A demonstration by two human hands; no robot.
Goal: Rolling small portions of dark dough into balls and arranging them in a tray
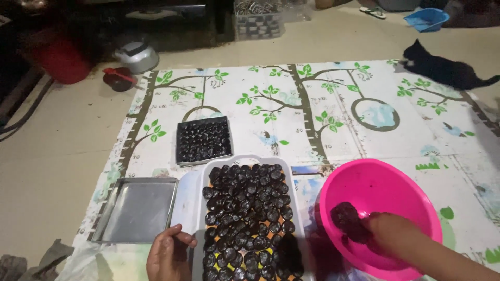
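Left hand [167, 255] on white tray [194, 208], lengthwise away

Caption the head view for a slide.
Right hand grips a dark lump in a pink bowl; left hand rests on the white tray of dark pieces.

We are seeing a tree-printed floor mat [333, 135] carrying a pink basin [385, 182], white tray [208, 171], empty metal tray [136, 209], dark filled tray [203, 140] and black cat [442, 70].

A black cat [442, 68] lies at upper right on the tree-printed mat [312, 104]; a red bucket [62, 60], silver cooker [136, 56] upper left, blue dustpan [426, 19] top right
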